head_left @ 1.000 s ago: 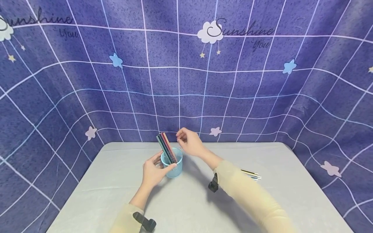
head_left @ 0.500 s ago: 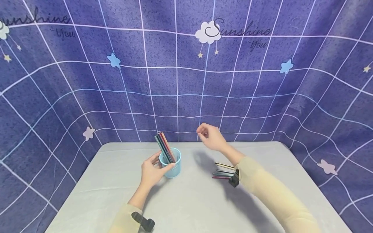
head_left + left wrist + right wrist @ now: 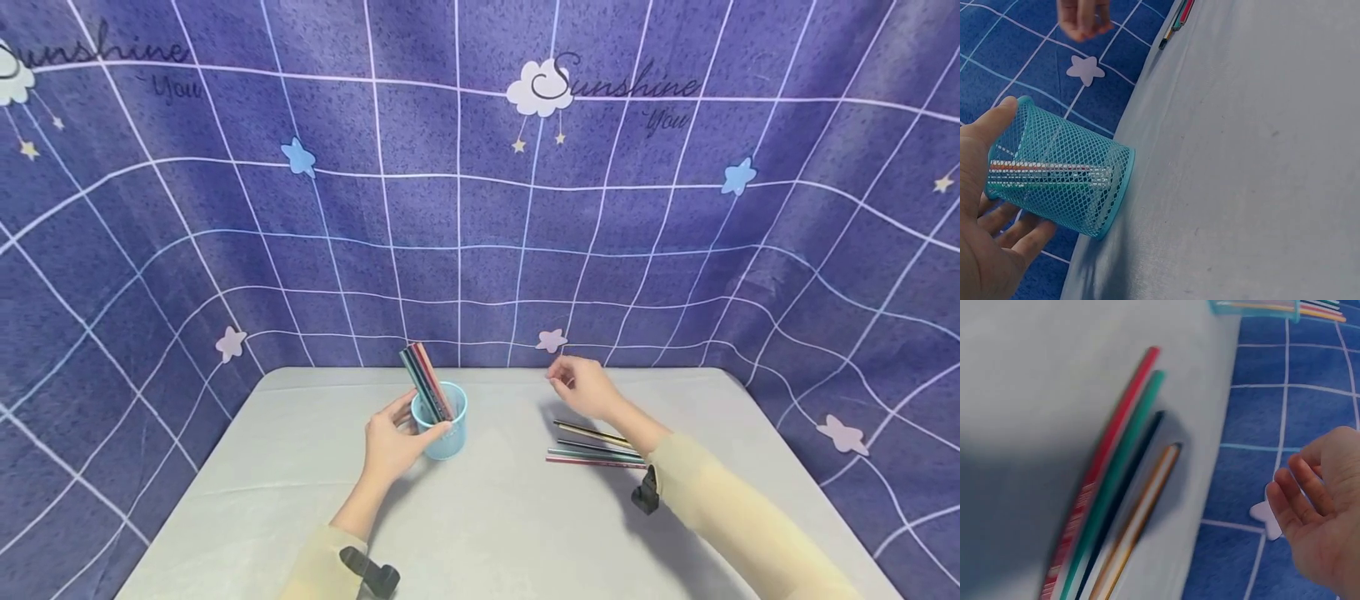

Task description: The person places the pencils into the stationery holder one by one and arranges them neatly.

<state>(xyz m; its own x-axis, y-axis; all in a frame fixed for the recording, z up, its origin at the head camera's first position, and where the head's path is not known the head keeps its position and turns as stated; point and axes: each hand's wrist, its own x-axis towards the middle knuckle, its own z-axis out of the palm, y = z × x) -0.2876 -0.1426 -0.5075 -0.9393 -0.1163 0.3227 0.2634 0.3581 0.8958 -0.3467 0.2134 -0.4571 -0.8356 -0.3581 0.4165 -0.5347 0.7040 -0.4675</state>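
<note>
My left hand (image 3: pixel 393 442) grips a light-blue mesh pencil cup (image 3: pixel 450 443), thumb at the near rim and fingers round the far side. Several coloured pencils (image 3: pixel 426 382) lean to the left in the cup; in the left wrist view they show through the mesh (image 3: pixel 1066 137). My right hand (image 3: pixel 587 387) hangs above the table's back right with fingers loosely bent and nothing in them. Below it lie several pencils side by side: a red pencil (image 3: pixel 1100 456), a green pencil (image 3: pixel 1119 462), a dark blue pencil (image 3: pixel 1129 478) and a gold one (image 3: pixel 1147 503). The right forearm hides their far ends in the head view.
A pale cloth covers the table (image 3: pixel 480 533). Behind its back edge hangs a purple-blue curtain (image 3: pixel 420 208) with a grid and stars, wrapping round both sides. Black camera mounts sit on the left wrist (image 3: pixel 367 571) and the right wrist (image 3: pixel 647 492).
My right hand has moved right from beside the cup, then lowered over the loose pencils, which the sleeve had mostly covered. The left hand and cup stay in place.
</note>
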